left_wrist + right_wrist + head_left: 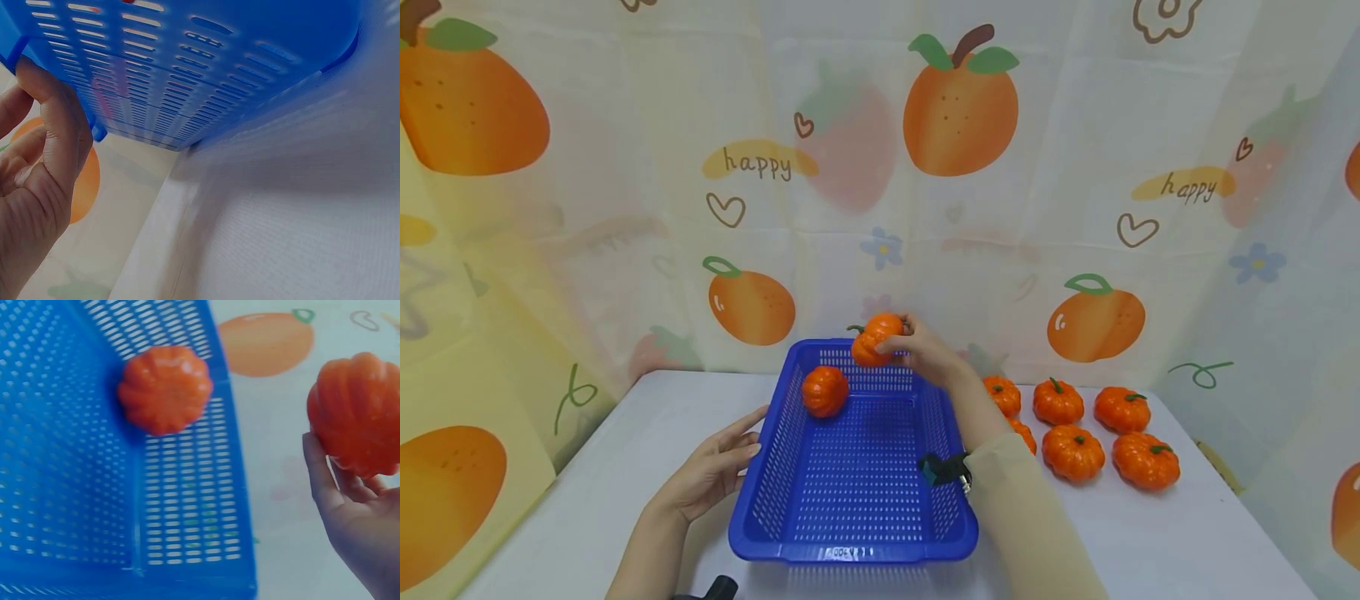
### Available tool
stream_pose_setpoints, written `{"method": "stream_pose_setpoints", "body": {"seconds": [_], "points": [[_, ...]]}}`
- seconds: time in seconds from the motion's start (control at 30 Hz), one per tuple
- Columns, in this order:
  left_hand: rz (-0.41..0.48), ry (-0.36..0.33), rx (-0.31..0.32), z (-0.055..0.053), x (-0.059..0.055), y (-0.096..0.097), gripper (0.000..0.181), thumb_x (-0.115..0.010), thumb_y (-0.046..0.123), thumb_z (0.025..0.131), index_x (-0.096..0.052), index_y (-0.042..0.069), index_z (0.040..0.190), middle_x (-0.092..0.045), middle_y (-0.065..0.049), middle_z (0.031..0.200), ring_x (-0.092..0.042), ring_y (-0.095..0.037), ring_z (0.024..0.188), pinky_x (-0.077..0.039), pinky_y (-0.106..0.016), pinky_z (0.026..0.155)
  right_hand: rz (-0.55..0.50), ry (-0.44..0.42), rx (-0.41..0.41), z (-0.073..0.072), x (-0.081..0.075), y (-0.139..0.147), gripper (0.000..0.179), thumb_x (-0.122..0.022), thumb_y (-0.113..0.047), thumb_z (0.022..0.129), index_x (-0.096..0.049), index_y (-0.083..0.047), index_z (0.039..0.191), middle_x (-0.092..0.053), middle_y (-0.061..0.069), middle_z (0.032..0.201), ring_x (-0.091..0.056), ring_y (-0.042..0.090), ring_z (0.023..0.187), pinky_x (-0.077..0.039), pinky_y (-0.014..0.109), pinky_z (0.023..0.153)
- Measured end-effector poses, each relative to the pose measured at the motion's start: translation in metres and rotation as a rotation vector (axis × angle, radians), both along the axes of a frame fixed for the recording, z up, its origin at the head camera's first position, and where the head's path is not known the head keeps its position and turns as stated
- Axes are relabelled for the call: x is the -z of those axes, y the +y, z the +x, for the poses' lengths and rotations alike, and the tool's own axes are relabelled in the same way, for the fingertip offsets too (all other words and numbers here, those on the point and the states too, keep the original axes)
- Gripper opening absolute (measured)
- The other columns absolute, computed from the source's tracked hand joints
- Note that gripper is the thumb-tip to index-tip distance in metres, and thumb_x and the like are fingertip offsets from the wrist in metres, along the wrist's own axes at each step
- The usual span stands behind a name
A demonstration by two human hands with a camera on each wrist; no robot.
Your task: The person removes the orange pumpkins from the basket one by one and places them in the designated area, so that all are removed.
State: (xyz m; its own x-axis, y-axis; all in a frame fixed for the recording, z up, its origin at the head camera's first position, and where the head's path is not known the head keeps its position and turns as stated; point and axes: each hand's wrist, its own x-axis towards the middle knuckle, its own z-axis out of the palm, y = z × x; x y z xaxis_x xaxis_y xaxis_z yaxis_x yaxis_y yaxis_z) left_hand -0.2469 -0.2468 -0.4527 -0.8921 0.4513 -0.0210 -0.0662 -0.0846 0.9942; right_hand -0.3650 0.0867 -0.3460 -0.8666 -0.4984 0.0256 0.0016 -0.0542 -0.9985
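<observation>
My right hand (925, 350) grips a small glossy orange pumpkin (874, 340) with a green stem, holding it over the far rim of a blue perforated plastic basket (853, 552). The right wrist view shows the fingers under and around this pumpkin (359, 415). Another pumpkin (825, 392) lies inside the basket, at the far left corner against the wall. On the left, my left hand (711, 475) is beside the basket's outer wall, its fingers loosely bent. In the left wrist view, fingertips of that hand (47, 144) are right at the basket's rim.
Several more pumpkins (1073, 453) stand in two rows on the white table (1210, 533), right of the basket; my right forearm partly covers the nearest ones. A patterned curtain (970, 250) hangs close behind the table's far edge.
</observation>
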Motion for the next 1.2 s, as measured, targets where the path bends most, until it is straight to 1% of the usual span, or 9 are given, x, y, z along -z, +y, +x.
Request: {"method": "stream_pose_setpoints", "body": {"seconds": [0.1,0.2,0.33,0.47,0.63,0.77,0.93,1.03,1.2], "points": [[-0.018,-0.016,-0.019,0.000,0.000,0.001,0.068,-0.045,0.013,0.103,-0.007,0.011,0.160,-0.061,0.002,0.116,-0.069,-0.008,0.100,-0.060,-0.029,0.085,-0.055,0.022,-0.014,0.000,-0.009,0.006,0.068,-0.056,-0.004,0.084,-0.026,-0.005,0.145,-0.037,0.015,0.144,-0.048,0.025,0.124,-0.049,0.041,0.107],[-0.030,-0.026,-0.031,-0.001,0.001,0.001,0.068,-0.046,0.013,0.103,-0.009,0.012,0.160,-0.062,0.002,0.116,-0.070,-0.008,0.099,-0.060,-0.029,0.085,-0.095,0.053,-0.039,0.002,-0.020,0.014,0.069,-0.054,-0.003,0.086,-0.026,-0.004,0.149,-0.039,0.011,0.143,-0.048,0.024,0.124,-0.054,0.031,0.100],[-0.033,-0.021,-0.029,-0.002,0.001,0.001,0.067,-0.046,0.014,0.103,-0.009,0.012,0.160,-0.062,0.003,0.116,-0.069,-0.008,0.100,-0.060,-0.028,0.085,-0.133,0.093,-0.054,0.007,-0.033,0.025,0.063,-0.054,0.000,0.087,-0.033,-0.008,0.146,-0.043,0.005,0.138,-0.048,0.022,0.120,-0.055,0.022,0.092],[-0.032,-0.008,-0.021,-0.002,0.002,0.000,0.067,-0.045,0.014,0.104,-0.008,0.011,0.160,-0.062,0.003,0.116,-0.069,-0.008,0.101,-0.059,-0.028,0.085,-0.164,0.148,-0.066,0.012,-0.045,0.035,0.057,-0.052,0.001,0.087,-0.038,-0.015,0.140,-0.045,0.002,0.136,-0.049,0.020,0.120,-0.055,0.022,0.092],[-0.022,-0.014,-0.025,-0.002,0.002,0.001,0.067,-0.045,0.012,0.103,-0.009,0.011,0.160,-0.062,0.003,0.115,-0.069,-0.008,0.100,-0.059,-0.028,0.085,-0.183,0.230,-0.090,0.021,-0.057,0.050,0.054,-0.050,0.002,0.087,-0.040,-0.017,0.136,-0.047,0.001,0.135,-0.049,0.018,0.119,-0.054,0.022,0.094],[-0.008,-0.007,-0.015,-0.001,-0.001,0.001,0.067,-0.045,0.012,0.103,-0.008,0.010,0.159,-0.062,0.002,0.116,-0.069,-0.009,0.100,-0.060,-0.028,0.085,-0.185,0.267,-0.095,0.029,-0.065,0.064,0.055,-0.051,0.003,0.086,-0.041,-0.019,0.135,-0.048,0.000,0.134,-0.051,0.016,0.117,-0.053,0.021,0.095],[-0.001,-0.011,-0.018,0.001,-0.005,0.003,0.068,-0.046,0.012,0.103,-0.008,0.009,0.159,-0.063,0.001,0.116,-0.070,-0.009,0.100,-0.060,-0.029,0.085,-0.206,0.306,-0.108,0.037,-0.068,0.087,0.058,-0.048,0.010,0.084,-0.043,-0.019,0.134,-0.049,0.001,0.132,-0.055,0.014,0.113,-0.054,0.021,0.094],[0.002,-0.012,-0.014,0.001,-0.004,0.004,0.068,-0.046,0.012,0.103,-0.008,0.009,0.159,-0.063,0.001,0.116,-0.070,-0.009,0.100,-0.060,-0.029,0.085,-0.228,0.339,-0.121,0.041,-0.067,0.102,0.062,-0.046,0.014,0.082,-0.044,-0.017,0.135,-0.051,0.001,0.131,-0.057,0.014,0.111,-0.055,0.022,0.093],[-0.005,-0.007,-0.019,0.001,-0.002,0.003,0.068,-0.045,0.012,0.103,-0.008,0.009,0.159,-0.062,0.002,0.115,-0.069,-0.008,0.099,-0.060,-0.028,0.084,-0.253,0.386,-0.122,0.048,-0.063,0.129,0.068,-0.047,0.020,0.080,-0.042,-0.013,0.140,-0.051,0.000,0.133,-0.059,0.012,0.111,-0.056,0.023,0.092]]}}
